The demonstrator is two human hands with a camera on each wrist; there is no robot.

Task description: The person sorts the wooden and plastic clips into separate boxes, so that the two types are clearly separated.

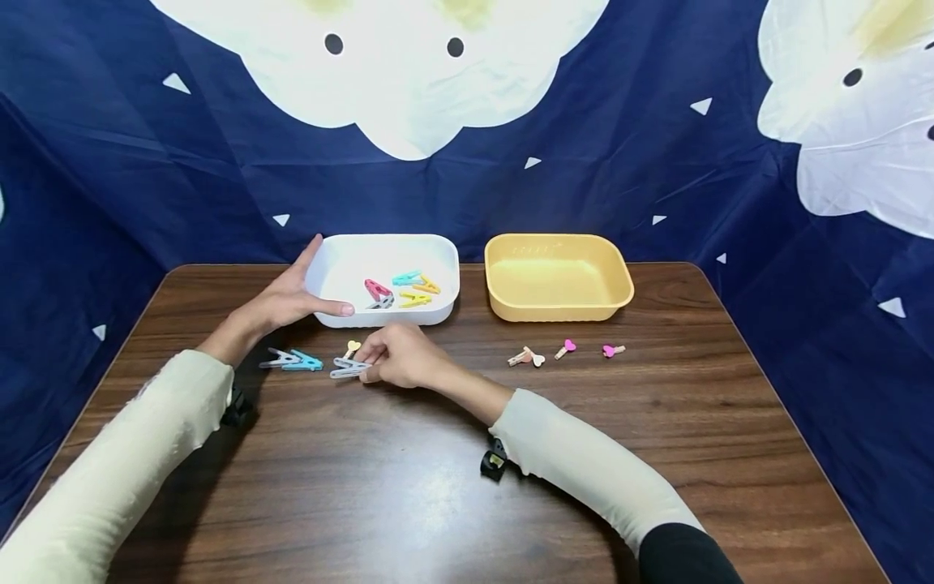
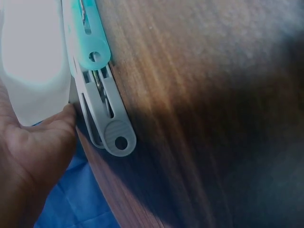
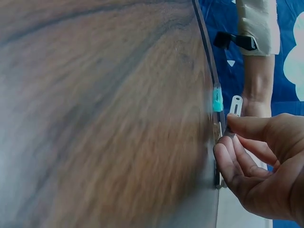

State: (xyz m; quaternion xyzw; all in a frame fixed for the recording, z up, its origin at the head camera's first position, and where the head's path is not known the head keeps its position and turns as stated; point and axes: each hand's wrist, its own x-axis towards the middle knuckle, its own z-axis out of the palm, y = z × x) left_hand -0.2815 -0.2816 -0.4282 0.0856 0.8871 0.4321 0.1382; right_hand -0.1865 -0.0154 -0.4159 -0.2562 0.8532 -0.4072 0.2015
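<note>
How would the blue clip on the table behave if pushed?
The blue clip looks like moulded plastic, so probably stiff and light. Its flat arms suggest sliding rather than rolling, perhaps nudging the grey clip beside it.

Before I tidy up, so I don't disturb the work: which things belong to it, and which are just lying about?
In the job, it seems:
pale clip in the right hand
white tray at the left hand
coloured clips inside it
blue clip and grey clip near it

Apparently lying about:
yellow tray
small heart-topped pegs
</note>
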